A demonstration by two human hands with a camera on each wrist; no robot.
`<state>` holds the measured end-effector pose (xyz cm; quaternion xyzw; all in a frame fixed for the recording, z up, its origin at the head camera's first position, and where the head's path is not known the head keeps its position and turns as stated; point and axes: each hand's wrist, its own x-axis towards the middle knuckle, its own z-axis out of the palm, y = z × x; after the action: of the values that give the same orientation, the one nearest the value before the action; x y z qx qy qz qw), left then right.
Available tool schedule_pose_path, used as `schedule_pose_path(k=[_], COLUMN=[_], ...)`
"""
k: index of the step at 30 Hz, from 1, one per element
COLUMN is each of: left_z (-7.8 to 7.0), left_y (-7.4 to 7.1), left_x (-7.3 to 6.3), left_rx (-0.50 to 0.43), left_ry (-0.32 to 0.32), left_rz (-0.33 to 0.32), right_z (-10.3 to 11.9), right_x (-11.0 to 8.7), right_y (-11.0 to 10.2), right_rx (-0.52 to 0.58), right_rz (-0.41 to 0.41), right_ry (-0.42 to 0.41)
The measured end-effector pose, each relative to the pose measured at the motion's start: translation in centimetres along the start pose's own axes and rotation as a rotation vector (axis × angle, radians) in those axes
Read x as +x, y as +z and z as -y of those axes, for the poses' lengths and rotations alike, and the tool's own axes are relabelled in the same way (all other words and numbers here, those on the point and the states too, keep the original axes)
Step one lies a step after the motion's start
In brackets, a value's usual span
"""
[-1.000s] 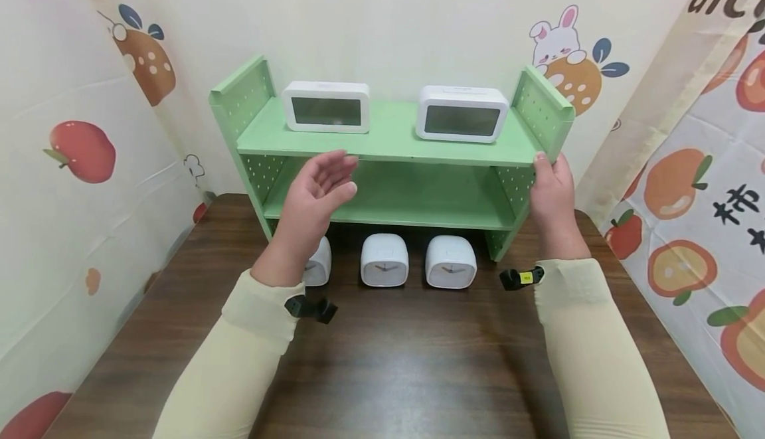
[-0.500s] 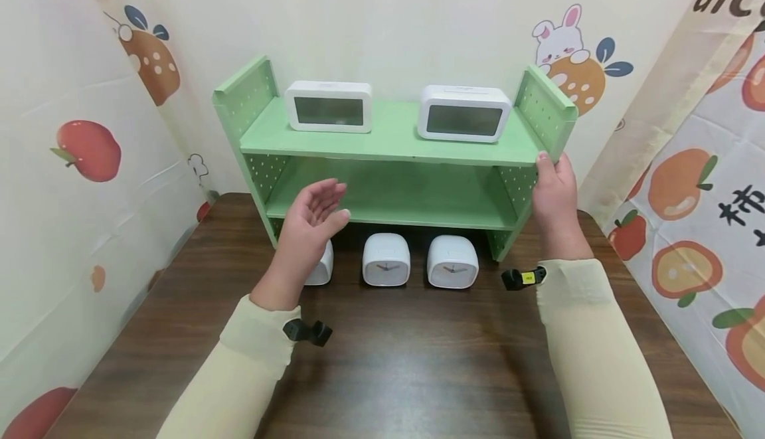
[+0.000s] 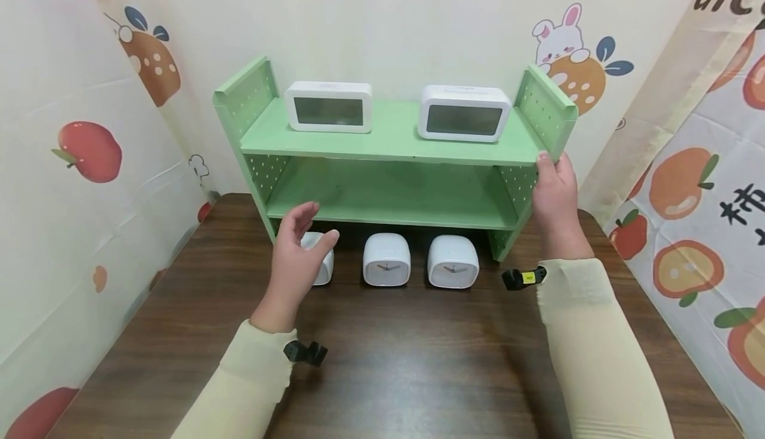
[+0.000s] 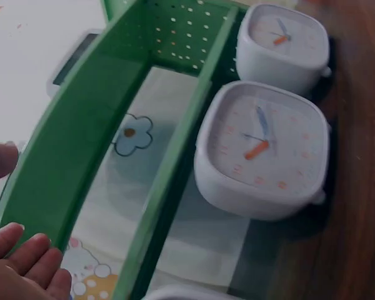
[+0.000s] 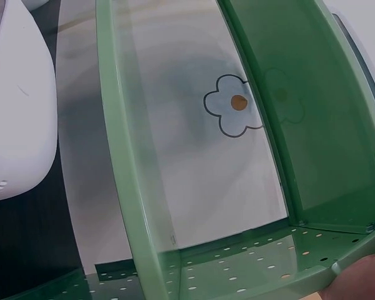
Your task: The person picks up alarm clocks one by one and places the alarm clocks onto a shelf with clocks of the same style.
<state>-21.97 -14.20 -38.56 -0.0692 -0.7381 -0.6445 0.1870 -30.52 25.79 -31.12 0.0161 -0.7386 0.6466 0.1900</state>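
My right hand [image 3: 554, 200] grips the right side of the green two-tier shelf [image 3: 388, 190], its thumb at the upper board's front corner. My left hand [image 3: 294, 266] is held in the air with fingers loosely bent and thumb apart, holding nothing. It overlaps the left white clock [image 3: 326, 271] in the head view and partly hides it. A middle white clock [image 3: 386, 261] and a right white clock [image 3: 452, 263] stand in line with it along the shelf's foot. In the left wrist view, the fingers [image 4: 40, 262] appear beside the upper board, away from the clocks.
Two white digital clocks, a left one [image 3: 329, 107] and a right one [image 3: 463, 114], stand on the upper board. Perforated green panels [image 3: 546, 103] close the shelf's ends. The shelf stands on a dark wooden table [image 3: 418, 359], with fruit-printed cloth [image 3: 149, 180] behind and beside it.
My left hand has come down and slightly left, from in front of the upper board to in front of the left clock. The right hand keeps its hold on the shelf.
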Motion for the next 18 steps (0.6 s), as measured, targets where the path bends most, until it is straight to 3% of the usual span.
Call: schedule_pose_path(k=[9, 15, 18], left_z=[1.6, 2.3, 2.7], left_y=[-0.1, -0.3, -0.2], left_x=[-1.1, -1.7, -2.0], left_rx=[0.127, 0.179, 0.215], left_ry=[-0.027, -0.020, -0.050], left_rz=[-0.146, -0.206, -0.244], right_z=[0.0, -0.1, -0.2], right_x=[0.0, 0.1, 0.2], right_y=[0.1, 0.1, 0.1], right_rx=[0.030, 0.027, 0.023], right_rz=[0.002, 0.004, 0.003], right_ry=[0.009, -0.008, -0.010])
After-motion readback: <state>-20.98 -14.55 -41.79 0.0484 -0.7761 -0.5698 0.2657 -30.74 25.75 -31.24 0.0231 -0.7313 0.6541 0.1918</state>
